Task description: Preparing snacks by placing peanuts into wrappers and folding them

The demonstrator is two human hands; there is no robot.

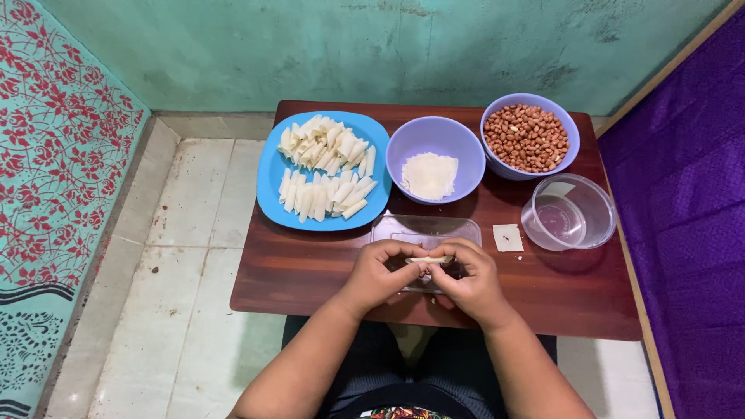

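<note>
My left hand (378, 273) and my right hand (469, 281) meet over the near middle of the small brown table (310, 264). Together their fingertips pinch a small pale rolled wrapper (429, 260) held level between them. Under the hands lies a clear flat plastic tray (411, 227). A blue square plate (272, 178) at the back left carries several finished white rolls (326, 167) in two rows. A purple bowl (436, 136) holds a stack of square white wrappers (429, 175). Another purple bowl (490, 128) is full of peanuts (528, 137).
A clear round plastic container (574, 211) with a little liquid stands at the right. One loose white wrapper square (507, 237) lies beside it. A tiled floor (186, 256) is on the left, a green wall (372, 46) behind, and purple cloth (691, 233) on the right.
</note>
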